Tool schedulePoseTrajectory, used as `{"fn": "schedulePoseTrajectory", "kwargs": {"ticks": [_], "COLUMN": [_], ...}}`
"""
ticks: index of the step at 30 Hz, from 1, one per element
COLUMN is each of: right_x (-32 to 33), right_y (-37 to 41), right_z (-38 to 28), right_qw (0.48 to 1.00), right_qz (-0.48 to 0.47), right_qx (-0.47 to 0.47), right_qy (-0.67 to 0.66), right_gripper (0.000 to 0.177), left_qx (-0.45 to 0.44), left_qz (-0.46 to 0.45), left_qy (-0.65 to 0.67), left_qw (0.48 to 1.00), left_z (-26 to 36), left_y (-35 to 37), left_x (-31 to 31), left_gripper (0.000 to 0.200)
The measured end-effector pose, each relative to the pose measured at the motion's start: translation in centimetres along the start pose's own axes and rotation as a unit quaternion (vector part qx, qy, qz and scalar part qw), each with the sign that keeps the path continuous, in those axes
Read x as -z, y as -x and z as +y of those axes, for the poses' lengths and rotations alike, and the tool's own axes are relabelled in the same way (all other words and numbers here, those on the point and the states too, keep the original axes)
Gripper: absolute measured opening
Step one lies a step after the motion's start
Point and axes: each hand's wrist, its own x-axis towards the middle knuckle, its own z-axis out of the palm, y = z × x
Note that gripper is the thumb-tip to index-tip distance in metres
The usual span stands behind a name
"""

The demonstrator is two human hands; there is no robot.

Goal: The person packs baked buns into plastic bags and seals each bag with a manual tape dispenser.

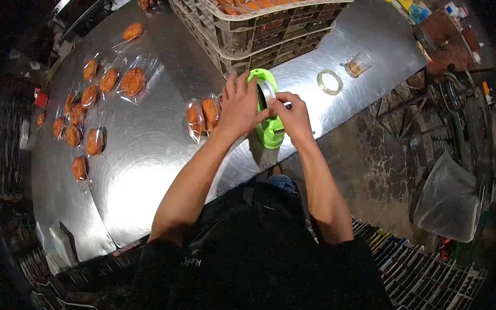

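Observation:
A bright green tape dispenser stands on the steel table, holding a roll of clear tape. My left hand rests against the dispenser's left side, fingers spread over its top. My right hand pinches at the tape roll on the dispenser's right side. Just left of my left hand lies a clear bag with two orange-brown baked buns.
Several bagged buns are spread over the table's left part. Stacked plastic crates filled with buns stand at the far edge. A loose tape roll and a glass sit to the right. A plastic bag lies on the floor.

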Motion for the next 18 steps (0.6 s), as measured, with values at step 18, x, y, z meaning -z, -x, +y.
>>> {"fn": "schedulePoseTrajectory", "kwargs": {"ticks": [18], "right_x": [0.2], "right_y": [1.1], "right_z": [-1.1], "right_qw": [0.999], "right_qz": [0.011], "right_qx": [0.028], "right_qy": [-0.039], "right_gripper": [0.024], "left_qx": [0.004], "left_qz": [-0.030], "left_qy": [-0.046], "left_qw": [0.998], "left_z": [1.3], "left_y": [-0.2], "left_x": [1.2], "left_gripper": [0.080]}}
